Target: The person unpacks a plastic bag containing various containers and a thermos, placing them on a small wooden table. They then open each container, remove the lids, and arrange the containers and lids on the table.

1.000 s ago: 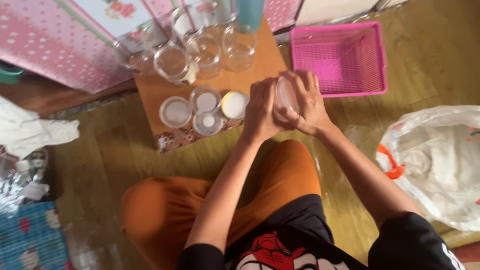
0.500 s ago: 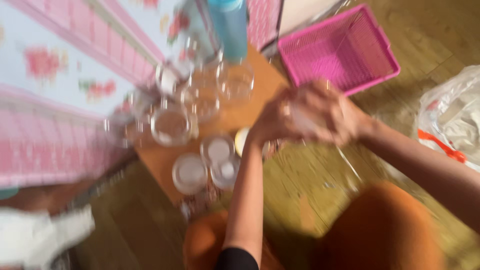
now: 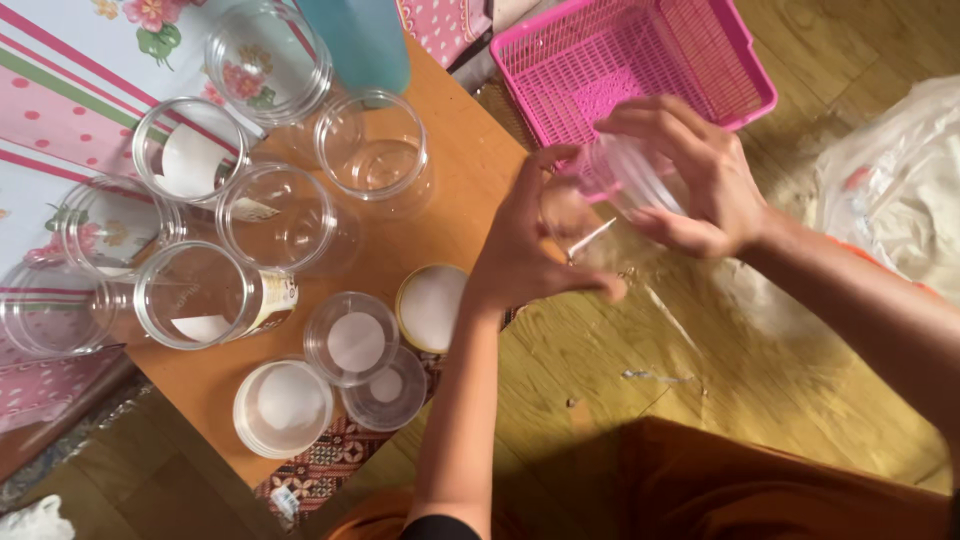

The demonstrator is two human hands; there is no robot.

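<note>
A clear plastic jar (image 3: 628, 178) is held in the right hand (image 3: 690, 180), fingers curled around it, above the floor near a pink basket (image 3: 640, 55), while the left hand (image 3: 535, 240), fingers loosely spread, touches it beside empty jars (image 3: 275, 215) and lids (image 3: 350, 340) on a low wooden table (image 3: 460, 170).
</note>
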